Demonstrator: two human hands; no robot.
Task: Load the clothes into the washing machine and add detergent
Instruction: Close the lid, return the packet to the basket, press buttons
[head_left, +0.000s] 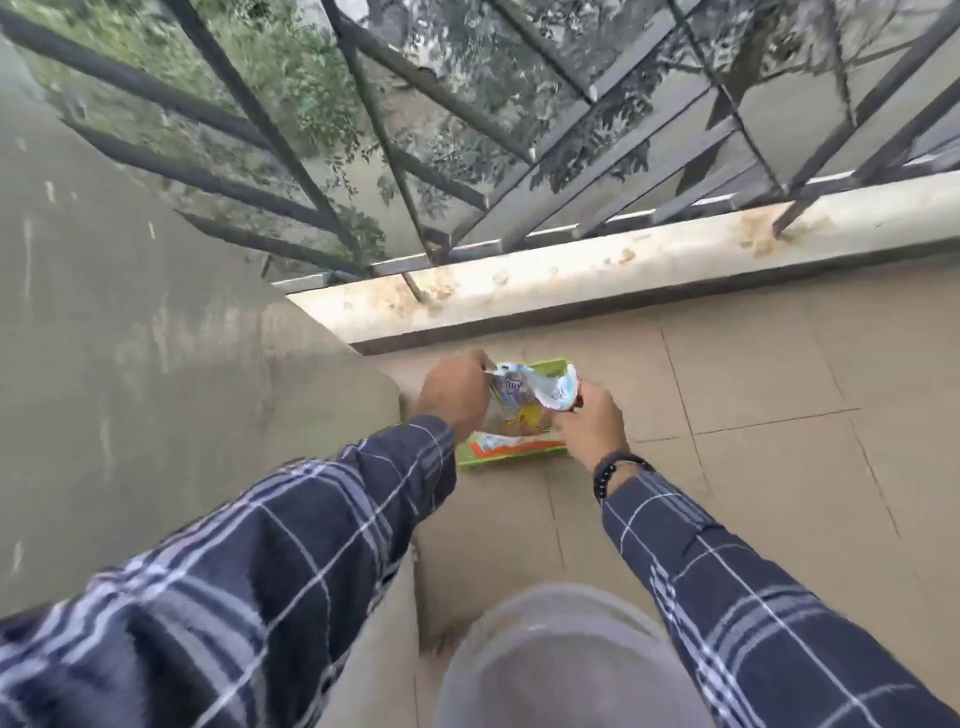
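Your left hand (451, 392) and right hand (589, 418) each pinch one side of the detergent packet (524, 402) at frame centre, above the green tray (511, 453) on the floor; its mouth spans between them.

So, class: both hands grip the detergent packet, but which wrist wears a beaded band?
The right hand, gripping the detergent packet at its right edge, has a dark beaded band on its wrist; the left hand has only the plaid cuff.

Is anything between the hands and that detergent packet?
No. The left hand and right hand already grip the packet at its open top, over a green tray on the floor.
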